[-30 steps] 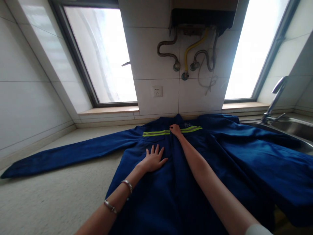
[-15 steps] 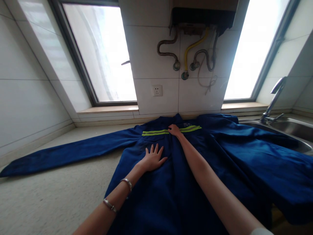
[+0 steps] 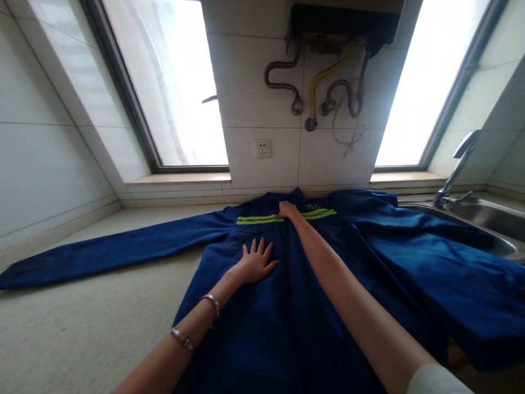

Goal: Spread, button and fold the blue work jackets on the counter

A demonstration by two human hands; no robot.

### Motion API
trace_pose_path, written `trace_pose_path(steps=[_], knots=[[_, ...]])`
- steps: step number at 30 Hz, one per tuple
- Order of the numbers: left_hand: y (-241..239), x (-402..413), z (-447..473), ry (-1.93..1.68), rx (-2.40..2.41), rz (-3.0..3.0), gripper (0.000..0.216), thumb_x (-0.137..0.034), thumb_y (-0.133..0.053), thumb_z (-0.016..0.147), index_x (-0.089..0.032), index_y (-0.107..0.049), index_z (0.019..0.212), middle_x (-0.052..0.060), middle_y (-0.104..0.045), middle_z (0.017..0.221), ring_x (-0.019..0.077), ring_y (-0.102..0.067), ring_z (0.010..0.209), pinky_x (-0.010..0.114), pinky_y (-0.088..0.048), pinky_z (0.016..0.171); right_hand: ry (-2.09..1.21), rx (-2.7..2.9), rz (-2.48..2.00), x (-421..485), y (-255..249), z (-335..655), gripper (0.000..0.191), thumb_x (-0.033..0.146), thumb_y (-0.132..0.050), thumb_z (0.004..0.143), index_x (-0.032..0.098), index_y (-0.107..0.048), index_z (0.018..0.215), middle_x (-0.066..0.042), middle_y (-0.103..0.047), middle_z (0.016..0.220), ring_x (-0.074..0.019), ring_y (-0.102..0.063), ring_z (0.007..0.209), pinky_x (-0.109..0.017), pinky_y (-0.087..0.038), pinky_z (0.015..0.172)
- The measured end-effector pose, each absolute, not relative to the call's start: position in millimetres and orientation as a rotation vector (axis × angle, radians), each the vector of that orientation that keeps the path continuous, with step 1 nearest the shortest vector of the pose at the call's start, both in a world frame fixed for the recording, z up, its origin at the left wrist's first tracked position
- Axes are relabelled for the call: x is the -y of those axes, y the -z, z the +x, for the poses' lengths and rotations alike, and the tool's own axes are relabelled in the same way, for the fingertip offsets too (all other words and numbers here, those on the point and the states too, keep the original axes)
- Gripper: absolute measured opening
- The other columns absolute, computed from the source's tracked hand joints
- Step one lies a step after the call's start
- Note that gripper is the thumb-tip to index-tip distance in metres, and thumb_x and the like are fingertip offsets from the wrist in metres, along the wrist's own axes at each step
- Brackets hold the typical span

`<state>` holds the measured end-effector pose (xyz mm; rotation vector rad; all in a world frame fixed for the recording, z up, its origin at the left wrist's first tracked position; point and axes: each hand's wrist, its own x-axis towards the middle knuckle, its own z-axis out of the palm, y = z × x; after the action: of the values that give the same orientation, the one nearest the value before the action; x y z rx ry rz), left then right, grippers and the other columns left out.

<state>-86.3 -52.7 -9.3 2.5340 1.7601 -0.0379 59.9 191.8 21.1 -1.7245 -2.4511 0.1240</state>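
Observation:
A dark blue work jacket (image 3: 254, 312) with a yellow-green and grey reflective stripe (image 3: 258, 219) across its chest lies spread on the counter, collar toward the wall. My left hand (image 3: 255, 264) rests flat on the jacket's left front, fingers spread, with two silver bangles on the wrist. At the centre front, just above the stripe, my right hand (image 3: 288, 210) is closed on the jacket's front edge; its fingertips are partly hidden. One sleeve (image 3: 106, 254) stretches out to the left, while the other side drapes toward the sink.
At the right is a steel sink (image 3: 488, 216) with a chrome faucet (image 3: 457, 167); jacket fabric overlaps its rim. The speckled counter (image 3: 102, 328) meets a tiled wall with a socket (image 3: 263, 148). Above hang pipes and a yellow hose (image 3: 318, 85) under a dark appliance (image 3: 344, 24).
My right hand has moved slightly up the jacket front toward the collar. My left hand stays flat in nearly the same place. The view has shifted a little.

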Motion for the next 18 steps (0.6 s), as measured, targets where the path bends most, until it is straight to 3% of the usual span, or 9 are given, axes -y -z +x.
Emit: trace_pose_path(steps=[12,18], knots=[[8,53,-85,0.065,-1.786,2.554,0.087,-0.071,-0.010,0.089,-0.014,-0.017,0.154,0.023,-0.011,0.157,0.0463,-0.006,0.142,0.070,-0.016,0.105,-0.112,2.566,-1.701,-202,-32,47,0.039,0.009,-0.064,0.079,0.009,-0.065,0.119,-0.021,-0.063,0.123,-0.0299,-0.062,0.112,-0.035,-0.053,0.088],[8,53,-85,0.061,-1.785,2.539,0.087,-0.071,-0.011,0.089,-0.015,-0.018,0.154,0.023,-0.010,0.157,0.0457,-0.006,0.143,0.069,-0.016,0.106,-0.138,2.526,-1.682,-200,-26,52,0.038,0.015,-0.062,0.083,0.010,-0.063,0.121,-0.020,-0.062,0.125,-0.0289,-0.062,0.112,-0.036,-0.051,0.089]])
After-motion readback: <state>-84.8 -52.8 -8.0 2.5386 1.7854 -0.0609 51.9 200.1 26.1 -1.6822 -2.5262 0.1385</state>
